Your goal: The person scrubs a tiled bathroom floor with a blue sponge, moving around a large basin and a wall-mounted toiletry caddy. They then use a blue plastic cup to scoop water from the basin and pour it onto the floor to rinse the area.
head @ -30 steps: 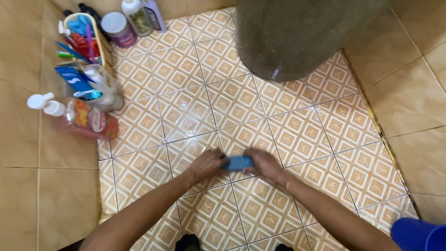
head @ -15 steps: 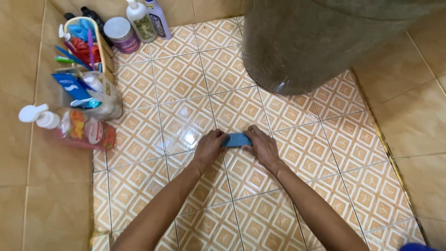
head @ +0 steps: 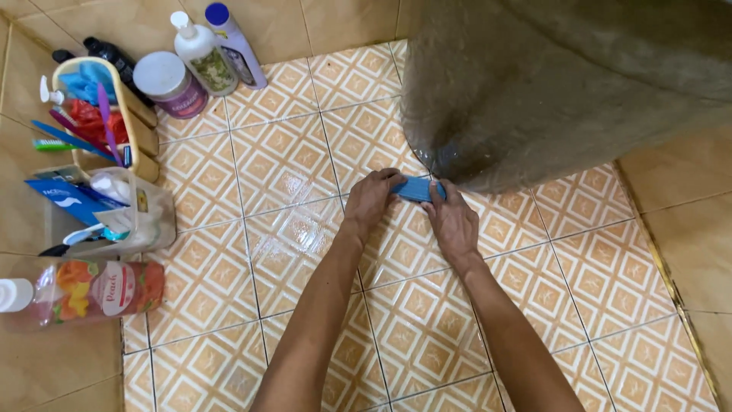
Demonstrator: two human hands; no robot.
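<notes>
**Both hands on the blue brush, at the foot of the tank**

At my far left a pink pump bottle [head: 91, 288] lies on its side on the floor [head: 282, 164]. Above it stands a clear holder [head: 141, 217] with a blue tube and a toothbrush in it, and behind that a cream caddy [head: 137, 114] packed with brushes and red and blue bits. Along the back wall sit a round purple jar [head: 169, 82] with a white lid, a white pump bottle [head: 200, 53] and a lilac bottle [head: 235, 44] with a blue cap, close together.

The floor is orange-and-white patterned tile, shiny with wet near the middle.

My left hand [head: 374, 200] is curled over the left end of the brush [head: 418, 188], fingers bent on top of it. The brush is a small blue block, lying flat on the tile, just at the base of the big grey-green tank [head: 534, 84]. My right hand [head: 454, 221] grips its right end, thumb and fingers closed around it. Both arms are stretched forward, the hands near together with the brush between them.

Right of the tank the patterned tile meets plain tan tile [head: 682, 179].
</notes>
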